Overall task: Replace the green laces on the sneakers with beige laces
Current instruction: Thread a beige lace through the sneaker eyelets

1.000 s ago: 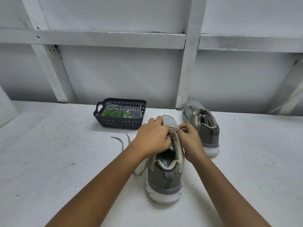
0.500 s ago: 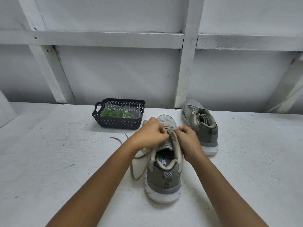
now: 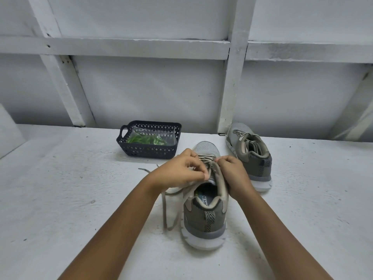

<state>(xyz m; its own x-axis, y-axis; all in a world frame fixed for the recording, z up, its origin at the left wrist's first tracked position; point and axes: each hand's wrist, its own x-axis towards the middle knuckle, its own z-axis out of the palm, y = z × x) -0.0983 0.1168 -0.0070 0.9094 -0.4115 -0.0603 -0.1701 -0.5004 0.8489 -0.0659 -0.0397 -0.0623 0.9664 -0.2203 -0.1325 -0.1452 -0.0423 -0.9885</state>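
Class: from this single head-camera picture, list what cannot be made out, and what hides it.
Head view: top eyelets of the near grey mesh sneaker, covered by left hand and right hand.
Head view: its insole lettering, partly hidden by the collar.
Head view: number of green laces in the dark plastic basket, too small.

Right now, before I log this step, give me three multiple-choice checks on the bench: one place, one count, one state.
1. Where do the green laces lie?
A. in the dark plastic lattice basket
B. inside a shoe
C. loose beside the shoes

2. How many grey mesh sneakers stand on the white table?
A. one
B. two
C. three

3. The beige lace in the near sneaker is:
A. tied in a bow
B. partly threaded, ends loose
C. missing

1 A: bagged inside the basket.
2 B: near sneaker plus far sneaker.
3 B: loose ends trail beside the shoe while the left hand pinches the lace.
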